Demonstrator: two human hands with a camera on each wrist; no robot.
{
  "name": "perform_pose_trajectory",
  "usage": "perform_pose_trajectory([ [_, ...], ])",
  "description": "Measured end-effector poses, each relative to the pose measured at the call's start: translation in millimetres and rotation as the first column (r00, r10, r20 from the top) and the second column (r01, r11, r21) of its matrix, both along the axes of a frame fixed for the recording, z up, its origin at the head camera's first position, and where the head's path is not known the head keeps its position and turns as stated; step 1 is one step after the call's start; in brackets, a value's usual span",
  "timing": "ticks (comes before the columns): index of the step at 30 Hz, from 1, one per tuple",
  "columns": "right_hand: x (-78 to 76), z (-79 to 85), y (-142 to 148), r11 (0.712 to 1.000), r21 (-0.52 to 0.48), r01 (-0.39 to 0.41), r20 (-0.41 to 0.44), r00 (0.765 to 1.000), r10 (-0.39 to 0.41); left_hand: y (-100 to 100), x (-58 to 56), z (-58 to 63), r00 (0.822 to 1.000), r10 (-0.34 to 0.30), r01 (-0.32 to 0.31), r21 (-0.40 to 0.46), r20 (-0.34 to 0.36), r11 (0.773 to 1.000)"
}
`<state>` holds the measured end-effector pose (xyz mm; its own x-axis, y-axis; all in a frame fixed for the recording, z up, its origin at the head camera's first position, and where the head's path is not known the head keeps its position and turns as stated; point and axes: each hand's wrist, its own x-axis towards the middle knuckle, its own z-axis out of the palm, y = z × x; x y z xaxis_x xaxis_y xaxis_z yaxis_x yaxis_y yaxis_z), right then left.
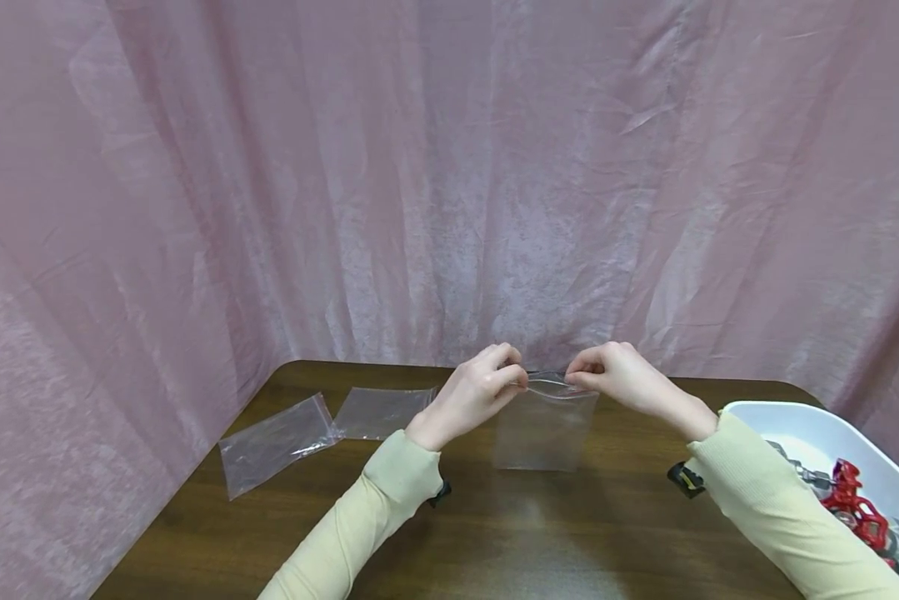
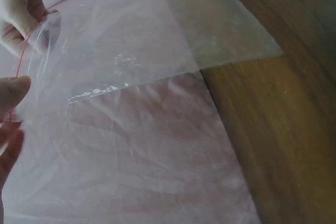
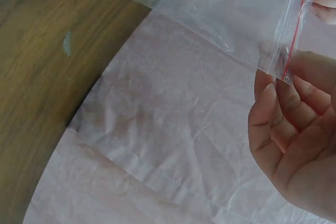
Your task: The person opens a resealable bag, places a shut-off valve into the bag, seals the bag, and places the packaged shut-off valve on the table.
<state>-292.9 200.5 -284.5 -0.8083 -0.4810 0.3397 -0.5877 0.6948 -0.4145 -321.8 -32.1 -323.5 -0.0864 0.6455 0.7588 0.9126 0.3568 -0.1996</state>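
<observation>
A clear zip-lock bag (image 1: pixel 542 433) hangs between both hands over the far part of the table, its top edge uppermost. My left hand (image 1: pixel 482 387) pinches the bag's top at its left side. At the top's right side, my right hand (image 1: pixel 617 375) pinches the plastic between thumb and fingers. In the head view the top edge bows apart slightly between the hands. A red line runs along the mouth of the bag (image 2: pixel 131 51) in the left wrist view. The right wrist view shows the right fingers curled at the bag's corner (image 3: pixel 231 19).
Two more clear bags lie on the left of the brown wooden table (image 1: pixel 269 550): one flat bag (image 1: pixel 382 412) and one slanted bag (image 1: pixel 277 446) near the left edge. A white bin (image 1: pixel 779 412) at right holds red-handled metal valves (image 1: pixel 854 504). A pink curtain (image 1: pixel 449 183) hangs behind.
</observation>
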Motion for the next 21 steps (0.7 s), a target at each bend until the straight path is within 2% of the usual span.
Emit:
perform_pose_trajectory([
  [4,0.9,0.8,0.9,1.000,-0.014,0.011,0.008,1.000,-0.010,5.2,2.4,5.1,0.996,-0.021,0.016,-0.060,-0.089,0.998],
  [9,1.7,1.1,0.7,1.000,-0.022,0.021,0.003,1.000,-0.021,8.8,3.3,5.7,0.989,0.027,-0.045,-0.122,-0.146,0.991],
  [12,2.6,-0.9,-1.3,1.000,-0.022,0.021,-0.004,1.000,-0.021,8.8,2.3,3.1,0.989,0.046,-0.064,-0.126,-0.140,0.990],
  [16,1.1,-4.0,-6.0,1.000,-0.008,0.031,-0.053,0.998,-0.031,8.6,3.1,0.9,0.991,0.048,-0.065,-0.135,-0.124,0.989],
  [21,-1.4,-4.9,-9.5,0.989,-0.016,0.145,-0.094,0.985,-0.146,9.5,10.8,1.5,0.993,0.044,-0.063,-0.178,-0.109,0.982],
])
